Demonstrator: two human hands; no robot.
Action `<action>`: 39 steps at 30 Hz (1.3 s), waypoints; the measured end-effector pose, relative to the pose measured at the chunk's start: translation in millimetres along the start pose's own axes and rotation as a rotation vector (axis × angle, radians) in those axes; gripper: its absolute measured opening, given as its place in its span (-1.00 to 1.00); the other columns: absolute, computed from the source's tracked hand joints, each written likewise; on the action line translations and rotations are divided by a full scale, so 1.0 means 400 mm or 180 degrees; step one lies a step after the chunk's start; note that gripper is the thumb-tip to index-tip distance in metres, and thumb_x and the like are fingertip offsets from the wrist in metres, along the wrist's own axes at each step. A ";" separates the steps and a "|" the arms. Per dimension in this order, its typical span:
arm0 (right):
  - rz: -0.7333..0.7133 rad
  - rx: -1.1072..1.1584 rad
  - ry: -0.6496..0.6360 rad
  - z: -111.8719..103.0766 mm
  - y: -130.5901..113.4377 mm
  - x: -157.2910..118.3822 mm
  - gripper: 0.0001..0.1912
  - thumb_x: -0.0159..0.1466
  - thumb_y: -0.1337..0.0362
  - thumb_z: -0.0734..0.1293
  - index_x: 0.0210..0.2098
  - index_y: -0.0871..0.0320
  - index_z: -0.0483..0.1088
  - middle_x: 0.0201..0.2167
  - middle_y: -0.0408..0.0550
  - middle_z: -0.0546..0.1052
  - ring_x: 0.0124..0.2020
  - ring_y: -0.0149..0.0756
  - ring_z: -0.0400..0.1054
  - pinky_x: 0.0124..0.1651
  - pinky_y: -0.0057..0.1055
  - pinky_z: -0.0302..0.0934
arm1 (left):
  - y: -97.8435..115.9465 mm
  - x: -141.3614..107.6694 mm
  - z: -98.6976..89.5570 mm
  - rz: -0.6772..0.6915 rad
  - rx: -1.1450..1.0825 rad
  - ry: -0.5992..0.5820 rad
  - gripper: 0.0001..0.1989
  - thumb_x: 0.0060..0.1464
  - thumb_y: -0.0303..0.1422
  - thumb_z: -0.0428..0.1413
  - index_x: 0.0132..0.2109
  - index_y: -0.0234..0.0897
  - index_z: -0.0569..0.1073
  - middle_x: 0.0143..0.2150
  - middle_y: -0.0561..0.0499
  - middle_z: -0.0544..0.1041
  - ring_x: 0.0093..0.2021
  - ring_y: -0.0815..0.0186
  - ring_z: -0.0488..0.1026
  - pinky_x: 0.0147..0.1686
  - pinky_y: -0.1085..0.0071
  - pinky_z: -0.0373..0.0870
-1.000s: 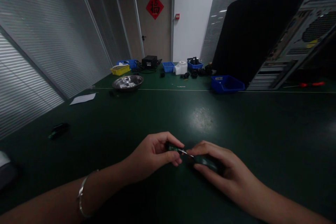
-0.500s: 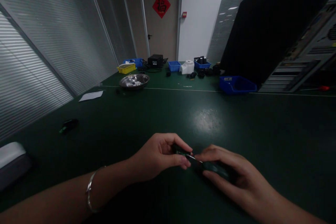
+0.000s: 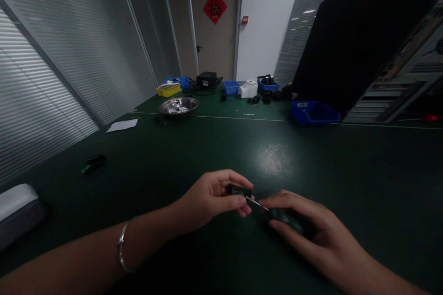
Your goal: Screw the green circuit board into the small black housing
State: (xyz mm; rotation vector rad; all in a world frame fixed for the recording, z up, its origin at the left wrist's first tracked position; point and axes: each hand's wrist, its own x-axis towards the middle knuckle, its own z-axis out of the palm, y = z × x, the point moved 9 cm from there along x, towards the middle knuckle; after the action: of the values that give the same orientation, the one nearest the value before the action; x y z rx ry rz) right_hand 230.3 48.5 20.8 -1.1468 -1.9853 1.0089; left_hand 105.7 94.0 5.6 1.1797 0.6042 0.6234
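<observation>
My left hand (image 3: 214, 198) pinches a small black casing with a green circuit board (image 3: 239, 191) in it between thumb and fingers. Wrapped round the dark handle of a screwdriver (image 3: 284, 219) is my right hand (image 3: 311, 226). The thin metal shaft points left, and its tip is at the edge of the circuit board, by my left thumb. Whether the tip touches the board or only lies close to it, I cannot tell. Both hands are just above the dark green table (image 3: 194, 152).
At left lie a small black and green part (image 3: 94, 163), a white and grey case (image 3: 20, 209) and a paper sheet (image 3: 122, 125). Farther back stand a metal bowl (image 3: 179, 107), a blue bin (image 3: 313, 114), a yellow tray (image 3: 168, 90) and a white device (image 3: 248, 89). A large black panel (image 3: 349, 37) rises at right.
My left hand has tilted the black casing, so more of its green board shows. The screwdriver stays in my right hand, nearly in place. The whole view has shifted slightly.
</observation>
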 end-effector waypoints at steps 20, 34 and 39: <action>0.0041 0.0050 0.0162 -0.016 -0.009 -0.004 -0.77 0.31 0.31 0.28 -0.04 0.02 0.41 -0.15 -0.11 0.52 -0.13 -0.30 0.41 -0.08 -0.37 0.30 | 0.007 -0.007 -0.070 -0.0065 -0.0251 0.1039 -0.57 -0.04 -0.51 0.27 -0.03 -0.33 0.31 -0.12 -0.10 0.50 -0.03 0.20 0.47 0.08 0.25 0.28; 0.0063 0.0092 0.0178 -0.019 -0.012 -0.002 -0.76 0.32 0.30 0.28 -0.03 0.05 0.41 -0.15 -0.08 0.52 -0.14 -0.29 0.41 -0.09 -0.37 0.31 | 0.007 -0.009 -0.078 -0.0029 0.0070 0.1084 -0.71 -0.05 -0.45 0.29 -0.15 -0.32 0.42 -0.15 -0.03 0.55 -0.07 0.29 0.47 0.03 0.31 0.33; 0.0037 0.0103 0.0190 -0.022 -0.021 -0.004 -0.76 0.31 0.32 0.27 -0.03 0.06 0.42 -0.15 -0.06 0.53 -0.13 -0.27 0.42 -0.08 -0.36 0.32 | 0.002 -0.006 -0.061 0.0001 0.0031 0.0816 -0.72 -0.02 -0.49 0.27 -0.14 -0.34 0.41 -0.02 -0.10 0.53 0.02 0.22 0.46 0.12 0.23 0.28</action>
State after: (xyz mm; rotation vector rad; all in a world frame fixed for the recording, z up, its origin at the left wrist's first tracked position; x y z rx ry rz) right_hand 234.5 47.1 32.0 -1.1588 -1.9111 0.9978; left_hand 86.6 108.2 0.0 1.1171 0.8242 0.7793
